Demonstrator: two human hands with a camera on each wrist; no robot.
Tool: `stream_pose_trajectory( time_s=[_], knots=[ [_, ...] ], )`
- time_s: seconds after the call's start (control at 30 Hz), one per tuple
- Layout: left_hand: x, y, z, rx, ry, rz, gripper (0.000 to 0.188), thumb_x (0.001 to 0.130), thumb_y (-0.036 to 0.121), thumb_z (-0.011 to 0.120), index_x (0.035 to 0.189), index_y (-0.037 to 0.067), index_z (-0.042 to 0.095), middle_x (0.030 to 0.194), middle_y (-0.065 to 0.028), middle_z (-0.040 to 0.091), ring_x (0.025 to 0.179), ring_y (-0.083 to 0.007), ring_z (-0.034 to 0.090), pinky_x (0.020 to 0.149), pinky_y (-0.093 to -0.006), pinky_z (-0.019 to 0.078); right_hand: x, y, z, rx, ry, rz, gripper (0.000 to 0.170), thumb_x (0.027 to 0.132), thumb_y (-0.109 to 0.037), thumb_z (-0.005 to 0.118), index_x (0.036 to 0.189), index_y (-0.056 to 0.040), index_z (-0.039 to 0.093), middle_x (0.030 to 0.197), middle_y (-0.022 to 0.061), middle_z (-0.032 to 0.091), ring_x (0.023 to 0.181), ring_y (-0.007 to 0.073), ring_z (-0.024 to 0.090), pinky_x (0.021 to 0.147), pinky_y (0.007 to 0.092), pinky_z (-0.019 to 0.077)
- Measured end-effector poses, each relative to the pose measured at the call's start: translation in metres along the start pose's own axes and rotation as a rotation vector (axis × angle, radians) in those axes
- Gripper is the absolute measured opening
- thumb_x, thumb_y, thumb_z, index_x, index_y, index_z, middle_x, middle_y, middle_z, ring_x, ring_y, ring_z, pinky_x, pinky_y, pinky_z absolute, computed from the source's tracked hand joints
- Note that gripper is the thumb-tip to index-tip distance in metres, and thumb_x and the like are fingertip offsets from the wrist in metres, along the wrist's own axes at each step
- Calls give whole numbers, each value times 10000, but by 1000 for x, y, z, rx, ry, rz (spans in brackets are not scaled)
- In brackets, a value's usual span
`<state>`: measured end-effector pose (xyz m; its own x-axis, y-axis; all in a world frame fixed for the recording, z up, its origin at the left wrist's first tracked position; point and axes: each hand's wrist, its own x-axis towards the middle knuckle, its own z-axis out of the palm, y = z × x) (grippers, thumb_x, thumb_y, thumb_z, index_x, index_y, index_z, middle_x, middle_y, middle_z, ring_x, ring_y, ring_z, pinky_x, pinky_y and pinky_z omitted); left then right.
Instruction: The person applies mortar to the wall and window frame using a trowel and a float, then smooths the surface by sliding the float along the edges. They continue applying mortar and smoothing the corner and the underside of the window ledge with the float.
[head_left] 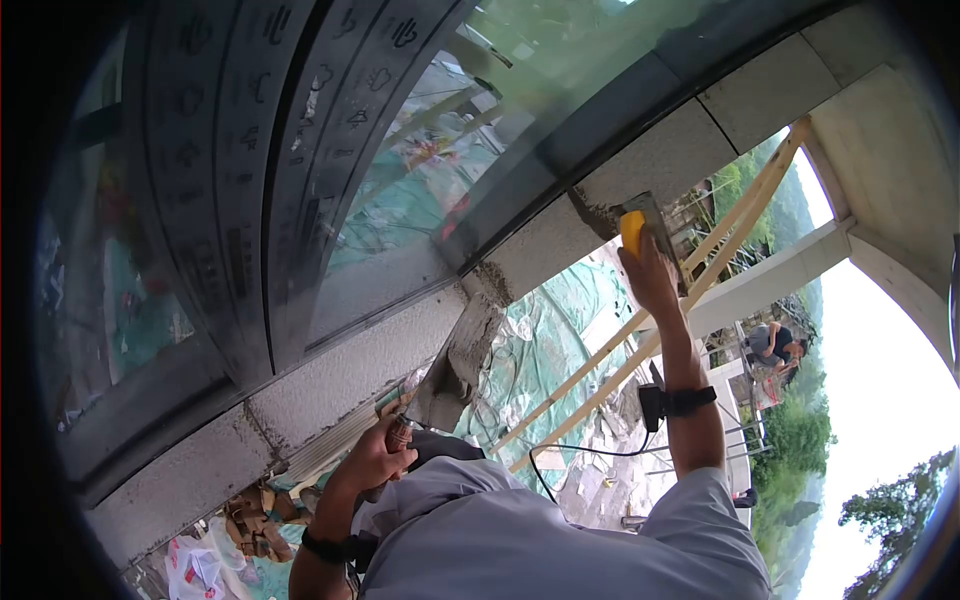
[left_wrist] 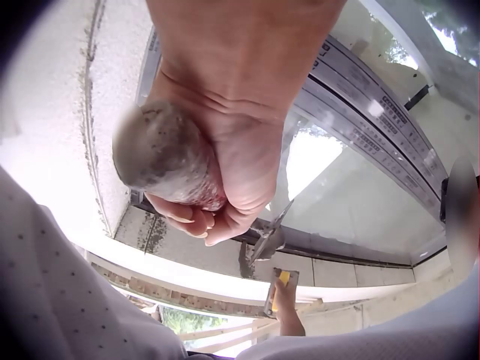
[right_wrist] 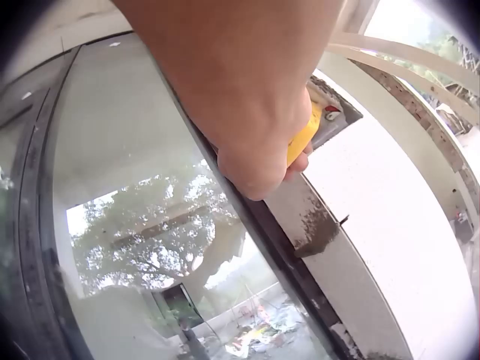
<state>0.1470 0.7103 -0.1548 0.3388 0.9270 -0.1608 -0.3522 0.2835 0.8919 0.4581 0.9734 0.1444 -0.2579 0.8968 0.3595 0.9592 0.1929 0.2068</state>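
Observation:
My left hand grips the handle of a trowel, its blade carrying grey mortar below the block ledge. In the left wrist view the rounded handle end sticks out of the curled left hand. My right hand holds a yellow-handled float by its grip, up against the ledge. Wet mortar lies on the blocks beside the float. In the right wrist view the right hand wraps the yellow handle, and a dark mortar patch marks the ledge.
A large glass pane in a dark frame runs along the ledge. Wooden poles slant behind the right arm. Green sheeting covers the ground below. Another person is at the far right; plastic bags lie at the lower left.

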Motion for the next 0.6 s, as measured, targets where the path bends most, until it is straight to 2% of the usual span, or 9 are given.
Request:
stream_pose_trajectory(
  time_s=[0.1, 0.13, 0.23, 0.27, 0.33, 0.37, 0.43, 0.53, 0.6],
  knots=[
    [5, -2, -2, 4, -22, 25, 335, 819, 143, 699, 1049, -1, 501, 742, -11, 508, 538, -87, 534, 495, -264, 475, -1, -32, 20, 226, -305, 105, 464, 934, -401, 517, 1134, 18, 530, 930, 249, 669, 848, 415, 665, 765, 488, 502],
    [5, -2, -3, 7, -20, 23, 335, 819, 143, 699, 1049, -1, 501, 742, -11, 508, 538, -87, 534, 495, -264, 475, 2, -39, 35, 203, -181, 38, 457, 923, -417, 531, 1048, 22, 560, 914, 236, 673, 865, 419, 661, 780, 492, 501],
    [2, 1, -1, 39, -26, 7, 350, 818, 148, 702, 1056, -7, 498, 764, -20, 507, 527, -92, 533, 490, -264, 476, 29, -47, 63, 182, -160, 39, 483, 901, -437, 541, 1065, 14, 599, 970, 245, 674, 918, 417, 654, 806, 504, 501],
    [-2, 4, 2, 23, 2, 24, 318, 808, 130, 684, 1030, 6, 492, 715, -14, 510, 503, -89, 523, 480, -262, 463, 36, -51, 66, 187, -157, 32, 483, 901, -437, 541, 1065, 14, 599, 970, 245, 674, 918, 417, 654, 806, 504, 501],
    [-8, 3, 3, 6, 41, 44, 287, 798, 111, 665, 1003, 19, 487, 666, -8, 514, 480, -86, 512, 470, -261, 449, 49, -60, 72, 17, -54, 31, 479, 888, -450, 520, 1011, 1, 627, 882, 186, 696, 842, 334, 683, 786, 467, 504],
    [-11, 1, 3, 2, 55, 38, 286, 798, 109, 664, 1004, 23, 486, 662, -7, 513, 478, -87, 512, 467, -262, 447, 54, -62, 72, 22, -54, 24, 479, 888, -450, 520, 1011, 1, 627, 882, 186, 696, 842, 334, 683, 786, 467, 504],
    [-15, -3, 3, 0, 71, 36, 284, 799, 106, 663, 1006, 26, 485, 658, -7, 513, 476, -89, 512, 464, -263, 445, 62, -65, 70, 18, -103, 97, 484, 883, -453, 551, 1082, -18, 627, 997, 231, 681, 971, 393, 653, 844, 495, 498],
    [-18, -11, 3, -32, 95, 36, 283, 801, 107, 666, 1005, 32, 484, 656, -9, 514, 473, -89, 512, 458, -261, 434, 67, -72, 65, 34, -118, 107, 477, 883, -447, 545, 1077, -20, 638, 1019, 216, 685, 994, 377, 654, 862, 483, 497],
    [-15, -16, 0, -8, 68, 29, 353, 807, 152, 694, 1060, 9, 492, 756, -29, 510, 512, -98, 529, 486, -268, 475, 68, -73, 62, 41, -114, 110, 474, 882, -441, 541, 1078, -22, 642, 1024, 214, 686, 995, 376, 654, 864, 480, 498]
  ],
)
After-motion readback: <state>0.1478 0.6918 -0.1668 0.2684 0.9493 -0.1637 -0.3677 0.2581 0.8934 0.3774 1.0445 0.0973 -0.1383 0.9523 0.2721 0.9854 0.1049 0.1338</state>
